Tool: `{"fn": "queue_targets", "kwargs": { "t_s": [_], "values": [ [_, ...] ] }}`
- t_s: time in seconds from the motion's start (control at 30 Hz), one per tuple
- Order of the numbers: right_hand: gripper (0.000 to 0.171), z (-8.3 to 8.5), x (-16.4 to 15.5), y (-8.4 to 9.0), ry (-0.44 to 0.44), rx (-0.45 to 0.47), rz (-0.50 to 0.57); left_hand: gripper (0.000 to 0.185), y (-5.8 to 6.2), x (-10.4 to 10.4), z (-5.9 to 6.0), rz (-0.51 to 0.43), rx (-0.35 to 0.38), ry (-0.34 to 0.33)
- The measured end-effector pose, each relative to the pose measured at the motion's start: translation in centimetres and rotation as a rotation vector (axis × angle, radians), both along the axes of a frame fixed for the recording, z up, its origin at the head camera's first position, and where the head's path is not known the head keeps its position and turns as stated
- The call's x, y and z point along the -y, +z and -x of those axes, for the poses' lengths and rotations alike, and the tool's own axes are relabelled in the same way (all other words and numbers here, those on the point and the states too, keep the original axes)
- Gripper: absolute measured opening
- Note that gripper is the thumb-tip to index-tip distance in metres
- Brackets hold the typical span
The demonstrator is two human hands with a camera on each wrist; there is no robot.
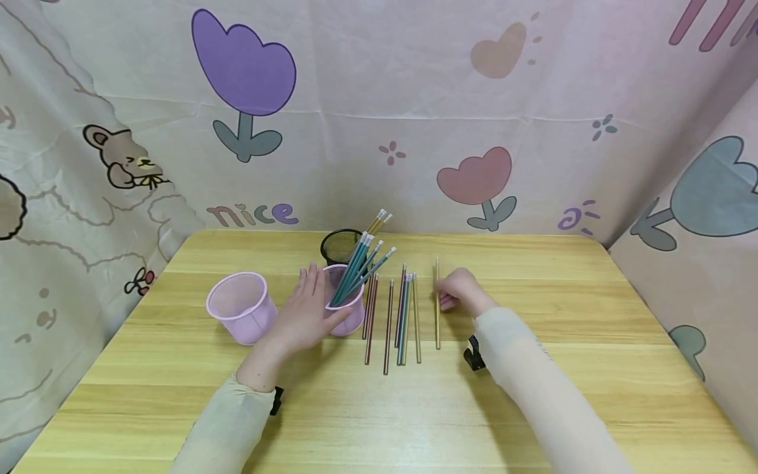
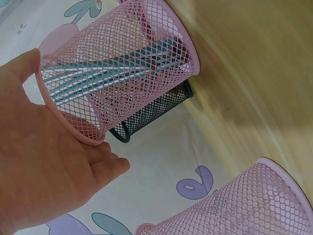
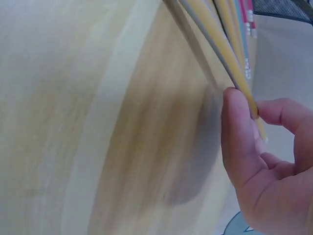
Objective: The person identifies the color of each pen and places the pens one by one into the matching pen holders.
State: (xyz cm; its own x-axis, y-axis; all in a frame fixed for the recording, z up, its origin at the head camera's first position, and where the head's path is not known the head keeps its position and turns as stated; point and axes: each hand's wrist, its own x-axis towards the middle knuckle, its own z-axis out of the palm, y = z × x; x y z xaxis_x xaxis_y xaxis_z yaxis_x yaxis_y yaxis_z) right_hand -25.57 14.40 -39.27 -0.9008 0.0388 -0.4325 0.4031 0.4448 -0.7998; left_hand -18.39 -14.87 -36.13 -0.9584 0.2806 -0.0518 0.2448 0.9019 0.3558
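My left hand [image 1: 304, 316] rests against the rim of a pink mesh pencil cup [image 1: 349, 320], fingers straight along its left side and thumb spread across the front. Several teal pencils [image 1: 354, 273] and a few gold ones lean in that cup, white eraser ends up. In the left wrist view the teal pencils [image 2: 112, 73] show through the mesh. A gold pencil [image 1: 437, 329] is pinched between thumb and finger of my right hand [image 1: 458, 289]. The right wrist view shows this yellow-gold pencil [image 3: 215, 41] slanting, its eraser end just past the fingertips.
Between the hands, several dark red, teal and gold pencils [image 1: 386, 336] lie on the wooden table [image 1: 367, 421]. A second pink mesh cup [image 1: 245, 322] stands at the left. Behind the filled cup is a black mesh cup [image 1: 339, 247]. A patterned cloth [image 1: 355, 79] hangs behind the table.
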Motion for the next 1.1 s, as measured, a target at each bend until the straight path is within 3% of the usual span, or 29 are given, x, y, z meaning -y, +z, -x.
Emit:
{"fn": "queue_targets", "kwargs": {
  "t_s": [0.17, 0.6, 0.9, 1.1],
  "values": [
    [0.008, 0.3, -0.4, 0.4, -0.063, 0.007, 0.085, 0.095, 0.1, 0.0, 0.0, -0.003, 0.001, 0.0],
    [0.01, 0.4, -0.8, 0.8, -0.102, -0.008, 0.182, 0.095, 0.1, 0.0, -0.1, -0.002, -0.003, -0.002],
    [0.01, 0.4, -1.1, 1.3, -0.184, -0.061, 0.313, 0.095, 0.0, 0.0, 0.0, -0.003, -0.005, -0.005],
    [0.011, 0.6, -1.1, 2.0, -0.251, -0.143, 0.37, 0.095, 0.0, 0.1, 0.0, -0.005, -0.004, -0.005]
  ]
}}
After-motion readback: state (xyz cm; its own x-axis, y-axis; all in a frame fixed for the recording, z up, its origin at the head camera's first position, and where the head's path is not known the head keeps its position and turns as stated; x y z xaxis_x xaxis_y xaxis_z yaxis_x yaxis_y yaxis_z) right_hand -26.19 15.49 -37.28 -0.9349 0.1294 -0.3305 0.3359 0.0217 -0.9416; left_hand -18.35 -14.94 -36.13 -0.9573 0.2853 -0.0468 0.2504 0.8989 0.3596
